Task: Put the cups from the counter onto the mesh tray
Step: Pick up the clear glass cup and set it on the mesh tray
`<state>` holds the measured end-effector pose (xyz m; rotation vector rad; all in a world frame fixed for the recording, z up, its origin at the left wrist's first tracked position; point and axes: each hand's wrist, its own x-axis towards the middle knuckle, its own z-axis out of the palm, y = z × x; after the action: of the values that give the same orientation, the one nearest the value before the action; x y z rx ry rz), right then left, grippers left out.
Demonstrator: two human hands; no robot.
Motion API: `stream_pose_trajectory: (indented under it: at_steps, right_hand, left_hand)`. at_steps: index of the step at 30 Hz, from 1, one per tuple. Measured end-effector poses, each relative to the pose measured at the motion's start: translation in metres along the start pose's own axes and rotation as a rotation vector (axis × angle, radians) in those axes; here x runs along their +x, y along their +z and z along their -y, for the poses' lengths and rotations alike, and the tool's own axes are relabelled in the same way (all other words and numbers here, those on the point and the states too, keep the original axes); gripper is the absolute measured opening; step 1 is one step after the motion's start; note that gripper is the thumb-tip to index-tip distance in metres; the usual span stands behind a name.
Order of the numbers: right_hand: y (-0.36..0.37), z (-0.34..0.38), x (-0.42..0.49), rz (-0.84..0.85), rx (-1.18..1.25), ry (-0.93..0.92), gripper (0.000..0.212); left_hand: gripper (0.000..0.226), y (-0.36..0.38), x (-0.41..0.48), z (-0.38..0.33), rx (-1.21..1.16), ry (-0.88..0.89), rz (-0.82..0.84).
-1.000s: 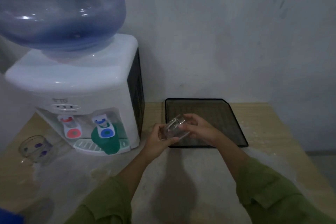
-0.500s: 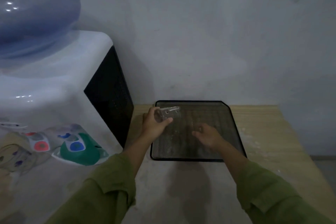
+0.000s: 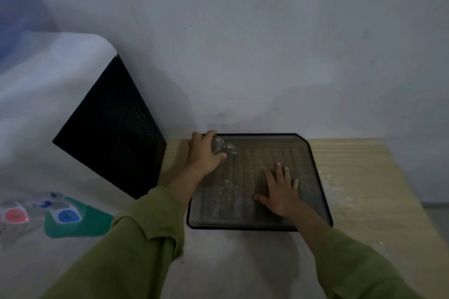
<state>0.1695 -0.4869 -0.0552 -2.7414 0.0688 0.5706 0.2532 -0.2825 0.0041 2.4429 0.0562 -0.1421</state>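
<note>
1. Left hand [image 3: 203,153] grip: fingers wrapped round a clear glass cup [image 3: 220,147], clamped on it from the left side.
2. Glass cup sits at the far-left corner of the black mesh tray [image 3: 318,177], just inside the rim. Can't tell if its base touches the mesh or is just above it; glass is blurred and see-through.
3. Right hand [image 3: 281,192] grip: open, fingers spread, palm down flat on the mesh in the tray's near-right part. Holds nothing.
4. The two hands are well apart, both over the tray. Olive-green sleeves [image 3: 136,245] on both arms.
5. Tray lies on the light wooden surface [image 3: 352,177], back edge near the grey wall [image 3: 267,43].
6. Left of the tray: white water dispenser [image 3: 53,94] with a black vented side panel facing the tray.
7. Dispenser front, far left: red tap [image 3: 15,215], blue tap [image 3: 66,215], and a green cup [image 3: 80,224] beneath the blue one. All blurred.
</note>
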Motion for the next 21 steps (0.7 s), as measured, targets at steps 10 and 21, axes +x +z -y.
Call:
stream_pose_trajectory:
  at_steps: [10, 21]
  right_hand:
    - [0.009, -0.004, 0.002, -0.017, 0.018, -0.014, 0.088]
    - [0.005, 0.017, -0.012, -0.073, 0.039, 0.061, 0.077]
  left_hand:
    - [0.075, 0.019, 0.010, -0.006, 0.018, 0.037, -0.033]
    - [0.077, 0.008, -0.026, 0.013, -0.062, 0.033, -0.053]
